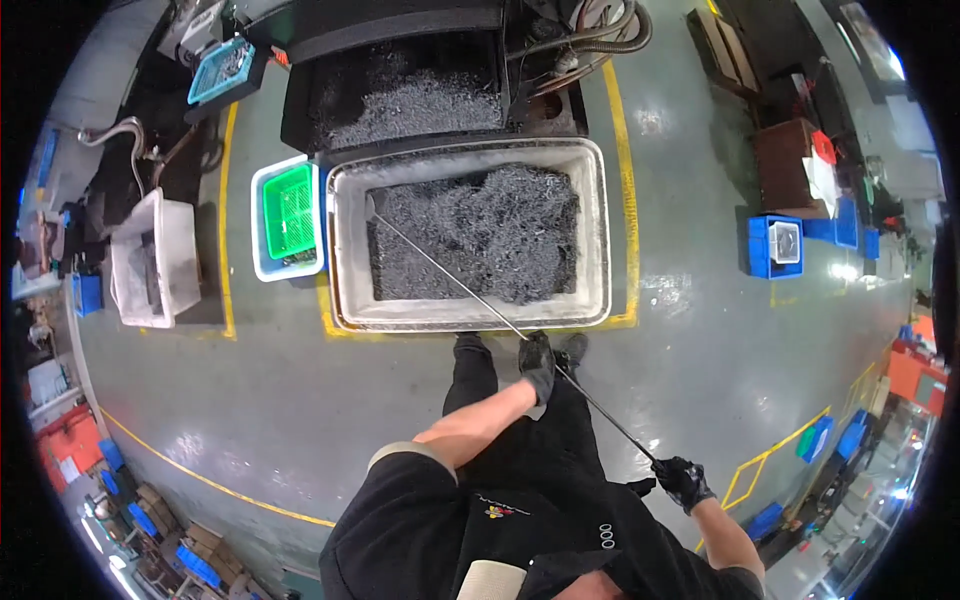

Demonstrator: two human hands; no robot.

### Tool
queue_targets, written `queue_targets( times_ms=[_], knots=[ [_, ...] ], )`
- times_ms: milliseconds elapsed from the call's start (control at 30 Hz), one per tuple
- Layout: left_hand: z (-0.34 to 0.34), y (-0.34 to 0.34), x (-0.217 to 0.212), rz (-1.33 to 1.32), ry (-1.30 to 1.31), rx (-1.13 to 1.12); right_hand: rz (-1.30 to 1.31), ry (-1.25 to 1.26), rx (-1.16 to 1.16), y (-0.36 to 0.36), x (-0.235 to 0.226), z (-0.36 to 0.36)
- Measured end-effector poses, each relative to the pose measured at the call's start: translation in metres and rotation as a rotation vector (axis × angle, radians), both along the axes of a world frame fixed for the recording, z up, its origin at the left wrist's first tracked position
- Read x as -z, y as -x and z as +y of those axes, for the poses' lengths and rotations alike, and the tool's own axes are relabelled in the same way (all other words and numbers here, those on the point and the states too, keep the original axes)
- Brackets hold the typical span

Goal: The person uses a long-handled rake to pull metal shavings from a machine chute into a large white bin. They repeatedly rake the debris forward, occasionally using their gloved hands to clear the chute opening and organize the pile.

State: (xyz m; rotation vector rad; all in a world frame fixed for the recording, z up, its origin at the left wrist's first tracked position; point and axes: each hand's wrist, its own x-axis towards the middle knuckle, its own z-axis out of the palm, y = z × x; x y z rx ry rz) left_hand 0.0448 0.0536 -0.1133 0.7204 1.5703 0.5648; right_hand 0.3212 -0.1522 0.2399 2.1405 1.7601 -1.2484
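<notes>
The left hand [538, 362], gloved, has its grip closed round the middle of a long metal rod [470, 290]; the right hand [684, 480], also gloved, is closed on the rod's near end, behind and below the left grip; ahead of both, the rod's tip lies at the far left corner of a white tub [600, 250] heaped with grey metal shavings [490, 240]; a green basket [291, 210] sits just left of the tub. The risk, as I judge it: a hard pull could drag curls over the rim onto the floor [300, 400], or the tip could snag and jerk the rod loose.
</notes>
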Motion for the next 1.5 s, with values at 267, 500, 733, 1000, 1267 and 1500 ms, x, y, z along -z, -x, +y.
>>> queue_targets(
  times_ms=[267, 500, 733, 1000, 1267, 1500],
  knots=[
    [0.155, 0.045, -0.134, -0.459, 0.186, -0.132, 0.335, 0.387, 0.807, 0.148, -0.003, 0.067],
    [0.238, 0.044, -0.09, -0.031, 0.027, 0.223, 0.324, -0.019, 0.633, 0.273, 0.11, 0.198],
    [0.207, 0.138, 0.063, 0.338, -0.461, 0.54, 0.426, 0.06, 0.472, 0.341, 0.099, 0.077],
    [0.126, 0.194, -0.076, -0.108, 0.226, 0.49, 0.528, 0.219, 0.619, 0.397, 0.069, -0.055],
    [0.021, 0.216, -0.147, -0.035, 0.056, 0.409, 0.687, 0.379, 1.098, 0.416, 0.022, -0.131],
    [0.167, 0.238, -0.088, -0.065, -0.082, 0.39, 0.473, -0.209, 0.584, 0.446, 0.109, 0.097]
  ],
)
